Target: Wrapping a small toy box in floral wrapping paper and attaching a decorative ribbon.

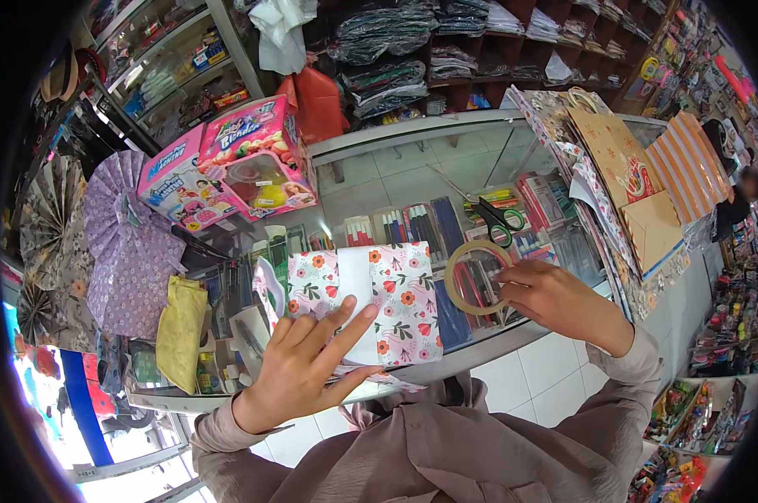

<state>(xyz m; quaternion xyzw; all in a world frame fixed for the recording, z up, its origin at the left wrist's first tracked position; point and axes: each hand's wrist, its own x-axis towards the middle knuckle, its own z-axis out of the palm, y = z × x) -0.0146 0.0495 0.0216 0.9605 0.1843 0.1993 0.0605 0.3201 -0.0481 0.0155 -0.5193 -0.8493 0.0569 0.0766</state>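
A flat parcel in white floral wrapping paper (404,302) lies on the glass counter before me, a plain white strip (355,276) running down its middle. Spread across its lower left part is my left hand (306,352), index and middle fingertips resting on the white strip. A loose flap of the same paper (269,286) curls up at the parcel's left side. To the right, my right hand (552,295) pinches the right rim of a roll of tan adhesive tape (452,286), its ring tilted up towards me. Black-and-green scissors (501,221) lie just beyond the roll.
Pink toy boxes (253,170) stand at the back left, near a purple pleated paper dress shape (130,270) and a yellow wrapped packet (181,333). Paper gift bags (624,170) lean at the right. Pens and markers (391,226) show beneath the glass.
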